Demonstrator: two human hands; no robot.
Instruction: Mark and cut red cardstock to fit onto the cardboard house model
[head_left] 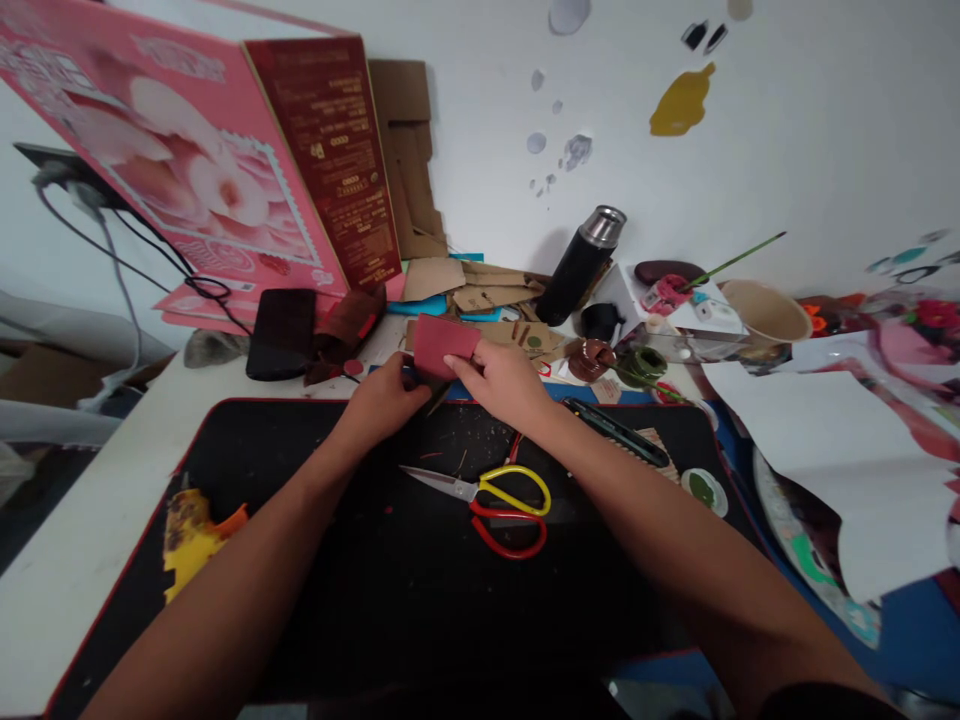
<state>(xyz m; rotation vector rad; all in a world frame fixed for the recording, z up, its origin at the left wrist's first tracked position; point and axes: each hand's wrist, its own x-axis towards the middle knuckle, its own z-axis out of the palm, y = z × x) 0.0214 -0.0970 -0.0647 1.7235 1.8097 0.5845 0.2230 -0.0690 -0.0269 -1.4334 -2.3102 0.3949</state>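
My right hand (pixel 510 382) pinches a dark red piece of paper or card (pixel 442 342) between thumb and fingers, above the far edge of the black mat. Just left of it, my left hand (pixel 390 402) is closed with its fingertips at the lower side of the red piece. A small dark edge shows by those fingertips, too hidden to name. Nearer to me on the mat (pixel 360 610) lie scissors (pixel 461 490) with one yellow and one red handle, their blades slightly apart and pointing left.
A yellow glue gun (pixel 191 540) lies at the mat's left. Behind stand a pink box (pixel 187 160), a black phone (pixel 281 333), cardboard scraps (pixel 491 297) and a black thermos (pixel 577 270). To the right are paint jars (pixel 643 366), a dark green cutter (pixel 619 432) and white paper (pixel 817 450).
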